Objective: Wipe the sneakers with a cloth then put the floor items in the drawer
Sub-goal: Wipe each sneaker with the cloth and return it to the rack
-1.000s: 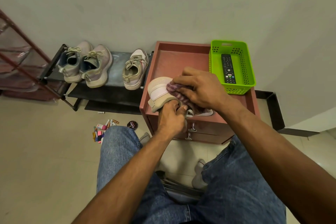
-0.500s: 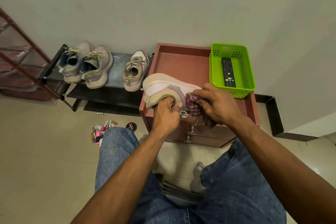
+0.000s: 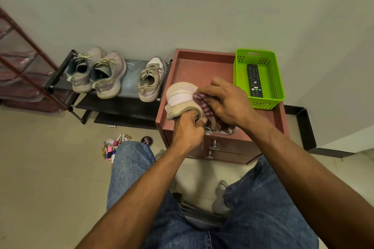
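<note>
My left hand (image 3: 187, 129) grips the heel opening of a pale pink sneaker (image 3: 181, 97), held over the front of the red-brown drawer cabinet (image 3: 194, 66). My right hand (image 3: 227, 101) presses a purple striped cloth (image 3: 204, 105) against the sneaker's side. Three other sneakers stand on the black shoe rack (image 3: 129, 83): a grey pair (image 3: 97, 75) and a single pink one (image 3: 151, 79). Small floor items lie left of my knee: markers and tubes (image 3: 113, 145) and a round black polish tin (image 3: 146, 140). The two drawers with metal handles (image 3: 212, 148) are shut.
A green plastic basket (image 3: 277, 79) holding a black remote (image 3: 254, 81) stands on the cabinet's right side. A red metal-frame rack (image 3: 24, 62) stands at the far left. My denim-clad knees fill the foreground. A black skirting strip (image 3: 303, 125) runs along the wall at right.
My right hand has moved the cloth from the sneaker's front end back up onto its side near the heel. The left hand has kept its hold on the shoe.
</note>
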